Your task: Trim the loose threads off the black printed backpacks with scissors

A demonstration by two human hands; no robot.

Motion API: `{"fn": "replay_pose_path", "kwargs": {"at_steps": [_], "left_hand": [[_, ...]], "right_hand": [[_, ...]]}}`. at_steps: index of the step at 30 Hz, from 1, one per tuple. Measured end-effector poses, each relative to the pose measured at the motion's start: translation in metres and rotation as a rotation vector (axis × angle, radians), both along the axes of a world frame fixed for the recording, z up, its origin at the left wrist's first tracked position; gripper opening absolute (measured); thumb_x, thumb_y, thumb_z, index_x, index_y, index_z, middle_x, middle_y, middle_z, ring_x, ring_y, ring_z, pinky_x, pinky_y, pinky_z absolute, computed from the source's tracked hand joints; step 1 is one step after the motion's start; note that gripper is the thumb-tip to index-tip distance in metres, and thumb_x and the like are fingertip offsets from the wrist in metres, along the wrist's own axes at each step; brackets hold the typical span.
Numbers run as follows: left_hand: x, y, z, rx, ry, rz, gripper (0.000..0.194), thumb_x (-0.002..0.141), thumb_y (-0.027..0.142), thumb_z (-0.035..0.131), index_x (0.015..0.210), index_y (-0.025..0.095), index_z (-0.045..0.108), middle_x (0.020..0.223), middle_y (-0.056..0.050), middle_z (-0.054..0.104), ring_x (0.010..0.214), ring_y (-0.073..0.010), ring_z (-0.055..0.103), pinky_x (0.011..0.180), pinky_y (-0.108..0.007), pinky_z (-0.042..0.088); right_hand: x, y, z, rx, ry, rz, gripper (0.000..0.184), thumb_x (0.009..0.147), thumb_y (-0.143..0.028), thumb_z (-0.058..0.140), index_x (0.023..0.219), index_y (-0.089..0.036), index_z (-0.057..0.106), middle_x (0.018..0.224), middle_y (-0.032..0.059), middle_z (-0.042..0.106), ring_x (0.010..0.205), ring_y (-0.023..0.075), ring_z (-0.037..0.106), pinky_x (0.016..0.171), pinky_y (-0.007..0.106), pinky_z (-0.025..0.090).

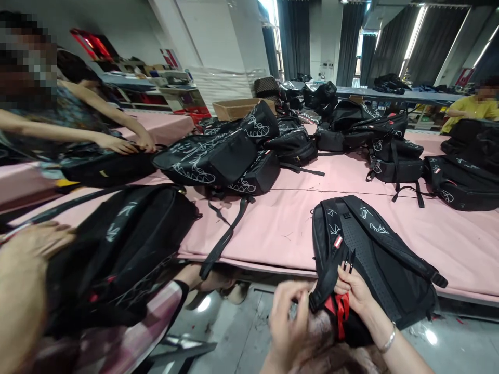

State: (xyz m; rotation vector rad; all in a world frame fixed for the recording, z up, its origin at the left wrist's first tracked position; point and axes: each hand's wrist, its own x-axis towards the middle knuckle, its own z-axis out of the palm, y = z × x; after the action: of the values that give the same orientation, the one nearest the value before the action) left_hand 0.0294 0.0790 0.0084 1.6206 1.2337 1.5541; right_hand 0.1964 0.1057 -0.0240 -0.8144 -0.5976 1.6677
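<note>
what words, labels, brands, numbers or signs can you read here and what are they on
No text can be read with certainty.
Near right backpack: white marks on the straps, not legible as words.
Red-and-white tag on one strap: too small.
Near left backpack: white strap marks, blurred.
Yellow mark on the bag behind it: too small.
Far left sign and far right sign: too blurred.

**Pink tabletop (290, 218), heavily laden**

A heap of black backpacks (218, 156) sits toward the tabletop's left, one loose strap (226, 240) trailing over the near edge. More backpacks (465, 189) rest toward the far edge and the right side. Right of the middle, a single backpack (403, 283) lies back panel (368, 270) up at the near edge, jutting partly past it.
</note>
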Motion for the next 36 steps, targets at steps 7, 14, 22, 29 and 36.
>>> {"fn": "replay_pose_path", "kwargs": {"at_steps": [7,14,22,29,36], "left_hand": [[0.017,0.05,0.006,-0.578,-0.221,-0.132,0.021,0.062,0.032,0.068,0.076,0.016,0.066,0.073,-0.004,0.068,0.066,-0.0161,0.061,0.063,-0.025,0.046],[0.012,0.057,-0.017,-0.283,0.203,0.071,0.016,0.076,0.026,0.052,0.065,0.021,0.062,0.064,-0.001,0.061,0.061,-0.016,0.055,0.064,-0.025,0.039],[0.02,0.058,-0.024,-0.025,0.364,0.284,0.017,0.082,0.023,0.046,0.079,0.018,0.062,0.089,-0.007,0.05,0.083,-0.0192,0.053,0.074,-0.03,0.044],[0.026,0.056,-0.029,0.124,0.508,0.294,0.018,0.082,0.021,0.048,0.076,0.016,0.064,0.093,-0.009,0.049,0.082,-0.0193,0.05,0.075,-0.034,0.042],[0.025,0.063,-0.029,-0.358,-0.205,0.105,0.03,0.08,0.04,0.05,0.062,0.017,0.057,0.087,-0.006,0.053,0.092,-0.0194,0.051,0.087,-0.032,0.038]], "right_hand": [[-0.02,-0.009,-0.003,-0.015,-0.276,0.016,0.042,0.065,-0.046,0.071,0.063,-0.02,0.037,0.046,-0.0126,0.027,0.037,0.0019,0.017,0.036,0.017,0.013],[-0.02,-0.008,0.0,0.129,-0.821,-0.175,0.026,0.074,-0.04,0.06,0.084,-0.018,0.051,0.066,-0.0029,0.054,0.06,0.0133,0.051,0.058,0.025,0.041],[-0.013,-0.005,0.014,0.451,-1.532,-0.226,0.016,0.09,-0.023,0.038,0.092,-0.017,0.052,0.085,0.0069,0.059,0.079,0.0195,0.056,0.072,0.031,0.044],[-0.018,0.0,0.026,0.514,-1.803,-0.15,0.017,0.09,-0.02,0.038,0.085,-0.018,0.053,0.078,0.0065,0.058,0.073,0.0209,0.055,0.066,0.031,0.041],[0.0,0.006,0.01,0.338,-1.356,-0.205,0.011,0.085,-0.023,0.044,0.084,-0.02,0.055,0.083,0.0029,0.063,0.078,0.0179,0.059,0.07,0.028,0.042]]}}
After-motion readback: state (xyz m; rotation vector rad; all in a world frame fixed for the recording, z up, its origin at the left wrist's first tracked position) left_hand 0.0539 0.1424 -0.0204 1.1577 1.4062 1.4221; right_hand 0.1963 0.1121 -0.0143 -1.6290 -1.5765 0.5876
